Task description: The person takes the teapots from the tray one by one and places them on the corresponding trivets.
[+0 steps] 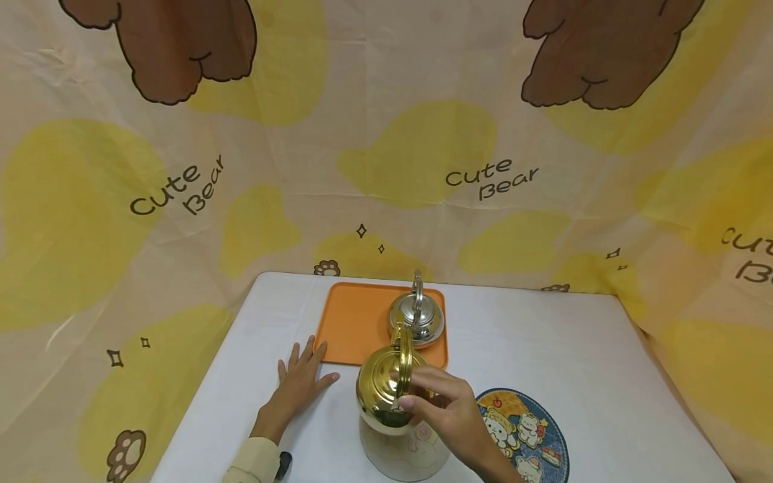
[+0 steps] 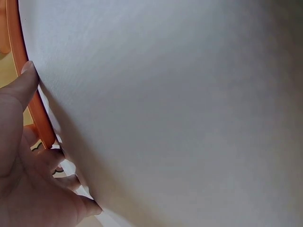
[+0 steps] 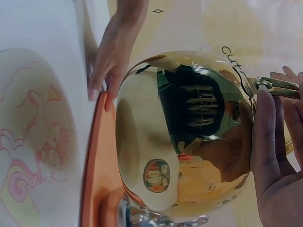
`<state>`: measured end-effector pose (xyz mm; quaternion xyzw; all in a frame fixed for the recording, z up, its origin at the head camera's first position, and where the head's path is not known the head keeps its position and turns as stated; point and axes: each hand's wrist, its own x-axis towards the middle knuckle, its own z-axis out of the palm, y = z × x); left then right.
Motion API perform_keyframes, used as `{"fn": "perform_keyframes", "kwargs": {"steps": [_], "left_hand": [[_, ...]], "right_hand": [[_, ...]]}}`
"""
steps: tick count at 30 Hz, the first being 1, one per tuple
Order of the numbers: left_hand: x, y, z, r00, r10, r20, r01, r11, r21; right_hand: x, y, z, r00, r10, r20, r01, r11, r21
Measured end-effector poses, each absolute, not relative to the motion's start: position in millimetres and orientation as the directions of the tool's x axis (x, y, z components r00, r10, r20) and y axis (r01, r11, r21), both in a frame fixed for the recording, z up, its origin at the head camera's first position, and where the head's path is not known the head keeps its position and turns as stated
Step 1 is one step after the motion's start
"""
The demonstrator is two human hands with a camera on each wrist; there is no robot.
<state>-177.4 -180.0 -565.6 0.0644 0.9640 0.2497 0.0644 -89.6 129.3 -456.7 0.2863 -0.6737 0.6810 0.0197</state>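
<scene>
A shiny gold kettle (image 1: 380, 392) hangs in the air above a pale round mat with a pink drawing (image 1: 404, 464). My right hand (image 1: 454, 414) grips the kettle by its raised handle; in the right wrist view its rounded body (image 3: 189, 127) is apart from the table. With fingers spread, my left hand (image 1: 297, 386) rests on the table at the near left corner of an orange tray (image 1: 350, 325), its fingertips against the rim. On the tray's right side stands a silver kettle (image 1: 433, 327), partly hidden by the gold one.
Right of the pale mat lies a round blue mat with cartoon bears (image 1: 543, 429), partly covered by my right forearm. A white cloth covers the table (image 1: 543, 342). Behind it hangs a printed bear curtain (image 1: 392, 154).
</scene>
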Motion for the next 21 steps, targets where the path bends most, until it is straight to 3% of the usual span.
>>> {"fn": "perform_keyframes", "kwargs": {"steps": [21], "left_hand": [[-176.2, -179.1, -565.1, -0.984, 0.151, -0.097, 0.083, 0.861, 0.501]], "right_hand": [[-74.4, 132.0, -483.3, -0.88, -0.325, 0.347, -0.34, -0.079, -0.937]]}}
